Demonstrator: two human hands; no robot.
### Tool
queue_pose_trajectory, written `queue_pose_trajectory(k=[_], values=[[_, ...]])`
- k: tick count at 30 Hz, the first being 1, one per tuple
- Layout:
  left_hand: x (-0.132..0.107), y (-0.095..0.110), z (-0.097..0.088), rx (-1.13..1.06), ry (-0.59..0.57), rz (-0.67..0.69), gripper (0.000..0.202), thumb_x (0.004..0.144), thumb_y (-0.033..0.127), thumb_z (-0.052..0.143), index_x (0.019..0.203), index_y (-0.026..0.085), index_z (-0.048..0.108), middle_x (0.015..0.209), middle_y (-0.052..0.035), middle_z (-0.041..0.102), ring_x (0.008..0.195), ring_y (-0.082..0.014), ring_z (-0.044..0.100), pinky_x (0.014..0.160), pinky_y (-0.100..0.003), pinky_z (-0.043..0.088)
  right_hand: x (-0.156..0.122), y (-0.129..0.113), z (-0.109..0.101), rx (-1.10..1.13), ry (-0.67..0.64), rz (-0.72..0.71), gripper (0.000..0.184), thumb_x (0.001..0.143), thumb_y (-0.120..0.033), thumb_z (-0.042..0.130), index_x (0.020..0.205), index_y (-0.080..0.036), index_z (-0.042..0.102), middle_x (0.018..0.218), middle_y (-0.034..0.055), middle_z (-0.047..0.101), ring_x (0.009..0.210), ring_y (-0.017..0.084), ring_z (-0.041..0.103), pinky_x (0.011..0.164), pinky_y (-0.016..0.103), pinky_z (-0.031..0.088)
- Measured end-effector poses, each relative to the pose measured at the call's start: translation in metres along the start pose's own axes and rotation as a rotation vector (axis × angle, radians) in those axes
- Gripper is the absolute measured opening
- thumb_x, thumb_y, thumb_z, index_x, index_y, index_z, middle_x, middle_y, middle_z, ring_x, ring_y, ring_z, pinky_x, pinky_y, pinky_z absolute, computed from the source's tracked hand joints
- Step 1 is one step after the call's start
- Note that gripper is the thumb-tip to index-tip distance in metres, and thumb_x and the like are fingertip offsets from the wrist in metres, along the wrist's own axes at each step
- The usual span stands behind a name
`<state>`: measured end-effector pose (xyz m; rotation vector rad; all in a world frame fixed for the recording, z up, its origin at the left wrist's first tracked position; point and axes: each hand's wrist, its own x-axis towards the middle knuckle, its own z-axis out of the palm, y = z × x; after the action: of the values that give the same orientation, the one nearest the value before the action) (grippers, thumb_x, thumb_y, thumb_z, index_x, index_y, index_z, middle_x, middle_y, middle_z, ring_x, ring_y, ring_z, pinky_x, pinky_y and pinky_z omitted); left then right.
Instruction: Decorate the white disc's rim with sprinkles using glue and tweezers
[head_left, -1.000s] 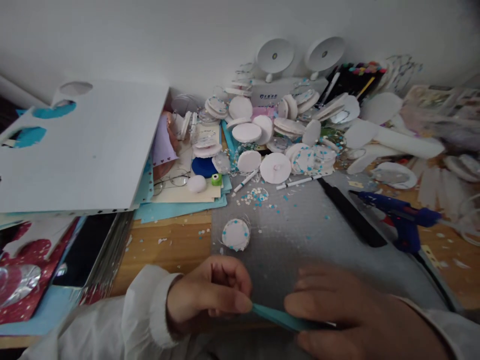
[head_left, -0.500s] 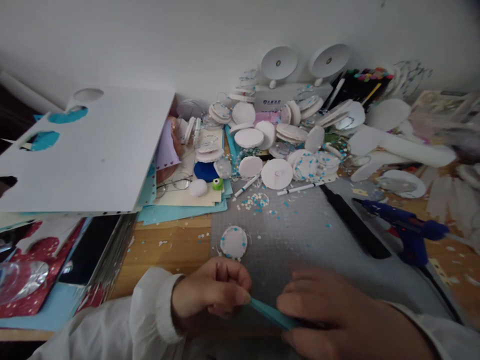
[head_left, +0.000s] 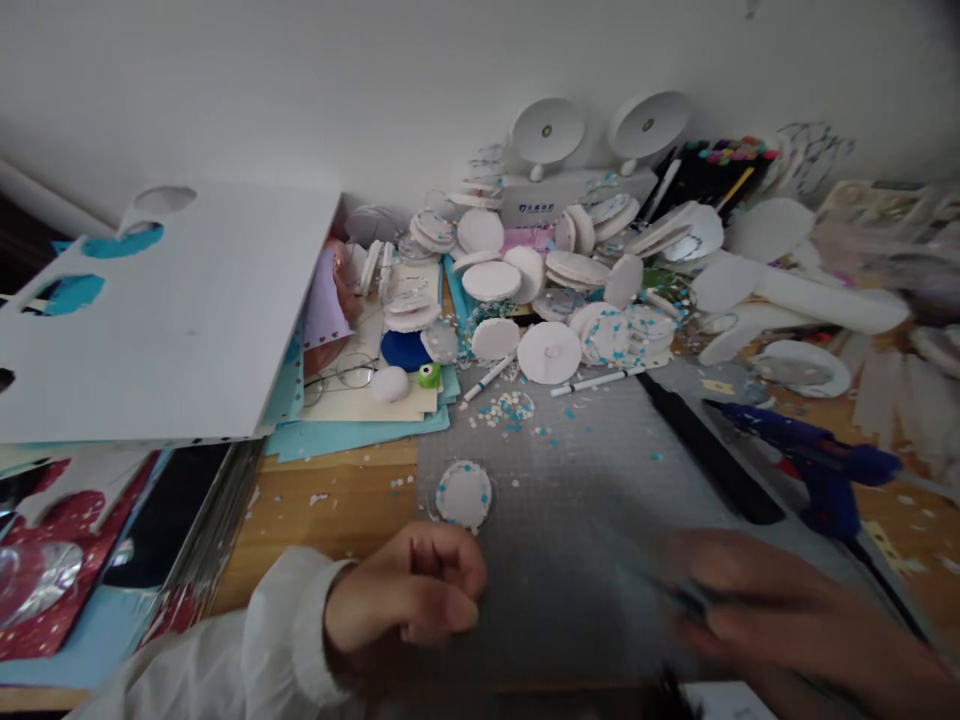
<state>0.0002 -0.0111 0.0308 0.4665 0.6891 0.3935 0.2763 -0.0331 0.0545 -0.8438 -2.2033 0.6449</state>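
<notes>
My left hand (head_left: pixel 405 600) rests at the near edge of the grey mat (head_left: pixel 592 490), fingers curled into a loose fist with nothing visible in them. Just beyond its knuckles lies a white round disc with blue dots (head_left: pixel 463 494). My right hand (head_left: pixel 757 610) is over the mat's near right part, smeared by motion. Something dark shows at its fingertips, but I cannot make it out. The teal paper strip seen earlier is not visible.
A heap of white discs (head_left: pixel 547 290) and pens fills the back of the wooden desk. A blue glue gun (head_left: pixel 817 460) and a long black tool (head_left: pixel 705 445) lie right. White card with round holes (head_left: pixel 165 300) sits on stacked papers left, near spectacles (head_left: pixel 341 377).
My hands have come apart: the right hand swept to the right and blurred, and the teal strip they pinched together is gone from sight. The left hand stayed, curled.
</notes>
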Motion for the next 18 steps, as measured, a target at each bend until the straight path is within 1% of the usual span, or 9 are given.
queue_pose_trajectory(k=[2, 4, 6, 8, 9, 11, 12, 15, 18], values=[[0.000, -0.003, 0.002, 0.075, -0.039, -0.050, 0.025, 0.055, 0.025, 0.075, 0.059, 0.013, 0.054, 0.037, 0.0085, 0.040, 0.031, -0.0016, 0.025, 0.031, -0.016, 0.012, 0.008, 0.009, 0.008, 0.044, -0.059, 0.019, 0.024, 0.088, -0.009, 0.041, 0.104, -0.025, 0.051, 0.087, 0.0024, 0.066, 0.078, 0.011, 0.065, 0.066, 0.019, 0.052], [0.000, -0.005, 0.005, 0.126, -0.059, -0.074, 0.020, 0.057, 0.023, 0.071, 0.061, 0.013, 0.054, 0.038, 0.0083, 0.041, 0.031, -0.0021, 0.026, 0.030, -0.016, 0.014, 0.020, 0.017, 0.024, 0.056, -0.141, -0.055, 0.030, 0.089, -0.007, 0.039, 0.114, -0.020, 0.045, 0.108, 0.0086, 0.064, 0.098, 0.011, 0.062, 0.078, 0.021, 0.052], [0.001, -0.007, 0.006, 0.142, -0.052, -0.072, 0.017, 0.059, 0.022, 0.068, 0.062, 0.014, 0.054, 0.039, 0.0083, 0.041, 0.031, -0.0025, 0.027, 0.030, -0.016, 0.016, 0.033, 0.024, 0.044, -0.003, -0.204, -0.137, 0.031, 0.089, -0.009, 0.038, 0.118, -0.016, 0.045, 0.117, 0.0123, 0.061, 0.107, 0.014, 0.058, 0.083, 0.025, 0.050], [0.000, -0.007, 0.007, 0.144, -0.042, -0.054, 0.016, 0.061, 0.023, 0.066, 0.063, 0.014, 0.053, 0.040, 0.0082, 0.041, 0.031, -0.0028, 0.027, 0.031, -0.016, 0.017, 0.042, 0.032, 0.062, -0.085, -0.256, -0.189, 0.025, 0.091, -0.015, 0.038, 0.113, -0.015, 0.051, 0.108, 0.0111, 0.063, 0.101, 0.015, 0.059, 0.080, 0.026, 0.051], [-0.001, -0.007, 0.007, 0.149, -0.045, -0.043, 0.016, 0.062, 0.024, 0.066, 0.064, 0.015, 0.053, 0.040, 0.0082, 0.041, 0.032, -0.0027, 0.026, 0.031, -0.016, 0.017, 0.045, 0.035, 0.069, -0.118, -0.266, -0.198, 0.022, 0.093, -0.018, 0.038, 0.107, -0.015, 0.055, 0.098, 0.0086, 0.065, 0.093, 0.015, 0.061, 0.076, 0.026, 0.051], [-0.007, -0.007, 0.007, 0.165, -0.059, -0.019, 0.019, 0.064, 0.027, 0.066, 0.065, 0.015, 0.052, 0.041, 0.0082, 0.040, 0.032, -0.0027, 0.025, 0.032, -0.017, 0.016, 0.049, 0.042, 0.077, -0.150, -0.277, -0.199, 0.024, 0.094, -0.022, 0.037, 0.096, -0.016, 0.060, 0.080, 0.0039, 0.063, 0.078, 0.013, 0.060, 0.070, 0.024, 0.050], [-0.012, -0.007, 0.007, 0.176, -0.059, -0.010, 0.021, 0.065, 0.029, 0.066, 0.065, 0.015, 0.051, 0.042, 0.0081, 0.040, 0.032, -0.0028, 0.024, 0.032, -0.017, 0.015, 0.050, 0.045, 0.078, -0.150, -0.266, -0.191, 0.024, 0.094, -0.021, 0.037, 0.095, -0.016, 0.061, 0.078, 0.0028, 0.062, 0.075, 0.012, 0.059, 0.069, 0.024, 0.050], [-0.033, -0.005, 0.003, 0.225, 0.007, 0.017, 0.029, 0.064, 0.036, 0.069, 0.064, 0.015, 0.049, 0.045, 0.0063, 0.039, 0.037, -0.0034, 0.025, 0.036, -0.018, 0.014, 0.051, 0.053, 0.071, -0.119, -0.224, -0.151, 0.027, 0.094, -0.017, 0.035, 0.103, -0.017, 0.060, 0.086, 0.0048, 0.061, 0.082, 0.012, 0.058, 0.073, 0.025, 0.050], [-0.060, 0.003, -0.010, 0.313, 0.077, 0.107, 0.043, 0.061, 0.049, 0.069, 0.055, 0.016, 0.043, 0.047, 0.0037, 0.038, 0.044, -0.0060, 0.032, 0.042, -0.019, 0.022, 0.052, 0.063, 0.065, -0.063, -0.163, -0.120, 0.026, 0.094, -0.013, 0.035, 0.106, -0.016, 0.058, 0.093, 0.0073, 0.061, 0.088, 0.012, 0.058, 0.077, 0.025, 0.050]])
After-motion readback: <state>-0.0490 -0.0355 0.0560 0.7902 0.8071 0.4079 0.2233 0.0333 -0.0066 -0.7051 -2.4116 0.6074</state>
